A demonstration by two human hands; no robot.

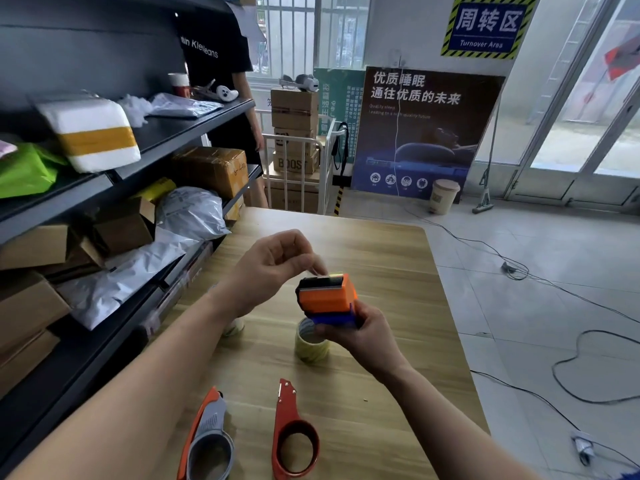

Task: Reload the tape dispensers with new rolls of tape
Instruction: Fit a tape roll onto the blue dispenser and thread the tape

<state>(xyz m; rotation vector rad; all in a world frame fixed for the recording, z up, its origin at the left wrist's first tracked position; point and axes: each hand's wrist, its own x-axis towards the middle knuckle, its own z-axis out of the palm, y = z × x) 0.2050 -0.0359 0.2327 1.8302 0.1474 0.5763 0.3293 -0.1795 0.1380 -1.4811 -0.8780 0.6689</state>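
My right hand grips an orange and blue tape dispenser above the wooden table. My left hand pinches the clear tape end at the dispenser's top edge. A yellowish tape roll stands on the table just under the dispenser. Part of another roll shows beneath my left forearm. Two empty dispensers lie near the front edge: an orange and grey one and a red one.
A dark shelf unit full of parcels and boxes runs along the left. A person in a black shirt stands behind it. Stacked cartons, a poster and a bin stand at the back. Cables lie on the floor at the right.
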